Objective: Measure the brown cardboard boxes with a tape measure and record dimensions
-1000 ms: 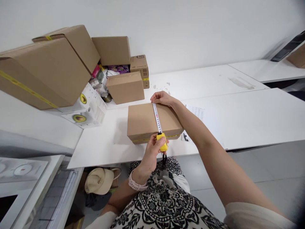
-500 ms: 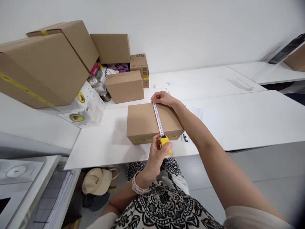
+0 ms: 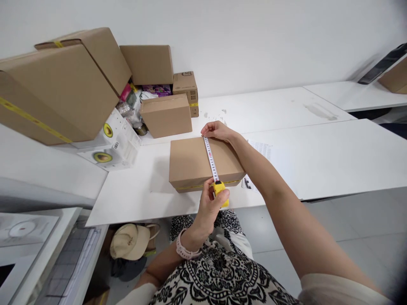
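Observation:
A closed brown cardboard box point(image 3: 190, 161) lies on the white table in front of me, with yellow tape along its near side. My left hand point(image 3: 210, 203) is closed around the yellow case of a tape measure point(image 3: 221, 194) at the box's near edge. From the case the white blade point(image 3: 210, 159) runs across the box top to its far edge. There my right hand point(image 3: 218, 130) pinches the blade's end, its forearm passing over the box's right side. Partly behind that forearm lies a printed paper sheet point(image 3: 260, 149); a black pen point(image 3: 247, 184) is near the box's right corner.
Large cardboard boxes point(image 3: 63, 89) are stacked at the left on white boxes with avocado pictures point(image 3: 117, 144). A smaller brown box point(image 3: 167, 116) stands behind my box, beside plastic-wrapped goods. The table's front edge point(image 3: 127, 220) is close to my body. Below hangs a beige cap point(image 3: 130, 241).

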A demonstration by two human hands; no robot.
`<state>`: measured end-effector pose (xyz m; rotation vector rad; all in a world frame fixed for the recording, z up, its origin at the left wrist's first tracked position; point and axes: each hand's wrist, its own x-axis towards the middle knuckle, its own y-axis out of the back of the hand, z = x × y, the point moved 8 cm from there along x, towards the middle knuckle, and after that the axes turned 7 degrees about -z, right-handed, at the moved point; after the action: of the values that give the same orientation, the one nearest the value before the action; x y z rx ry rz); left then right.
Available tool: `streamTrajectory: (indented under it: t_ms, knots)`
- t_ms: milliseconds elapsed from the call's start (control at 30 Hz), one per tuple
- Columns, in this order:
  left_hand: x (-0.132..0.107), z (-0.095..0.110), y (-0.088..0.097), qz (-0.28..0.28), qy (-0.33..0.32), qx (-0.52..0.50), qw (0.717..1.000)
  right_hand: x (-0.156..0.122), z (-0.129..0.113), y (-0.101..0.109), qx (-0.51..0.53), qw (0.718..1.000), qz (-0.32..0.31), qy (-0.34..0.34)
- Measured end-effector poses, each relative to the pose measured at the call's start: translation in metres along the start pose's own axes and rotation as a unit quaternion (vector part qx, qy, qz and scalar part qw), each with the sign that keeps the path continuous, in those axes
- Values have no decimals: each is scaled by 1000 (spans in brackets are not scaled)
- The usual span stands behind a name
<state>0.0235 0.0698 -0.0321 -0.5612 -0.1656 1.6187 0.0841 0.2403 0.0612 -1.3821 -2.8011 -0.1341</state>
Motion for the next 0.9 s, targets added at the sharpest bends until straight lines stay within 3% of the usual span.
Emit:
streamTrajectory:
  t_ms: [400, 700, 900]
  knots:
    - [-1, 3, -1, 3, 1, 4, 1000, -12, 6, 3, 29, 999, 11, 26]
    - [2, 4, -1, 5, -5, -1, 1000, 29, 11, 14, -22, 999, 11, 39]
    - [2, 6, -1, 7, -10, 2, 1000, 2, 5, 17, -10, 994, 34, 108]
